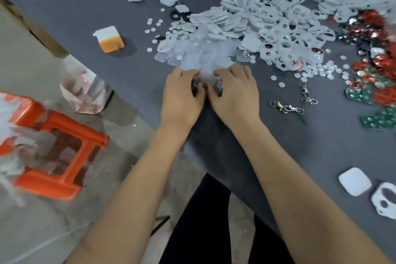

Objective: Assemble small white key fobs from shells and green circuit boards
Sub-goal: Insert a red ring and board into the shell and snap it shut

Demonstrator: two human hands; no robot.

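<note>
My left hand (182,94) and my right hand (234,92) meet at the near edge of the grey table (132,70). Together they pinch a small white key fob shell (205,76) with a thin red wire on it, thumbs curled underneath. Most of the shell is hidden by my fingers. A big heap of white shells (246,13) spreads across the table behind my hands. Green circuit boards with red parts (377,83) lie in a pile at the right. Small white round discs (321,70) are scattered between the piles.
Metal keyring clasps (287,107) lie right of my hands. A white shell half (354,181) and a shell with holes (384,200) sit at the near right. An orange-and-white block (110,39) is on the left. An orange plastic stool (55,152) stands on the floor.
</note>
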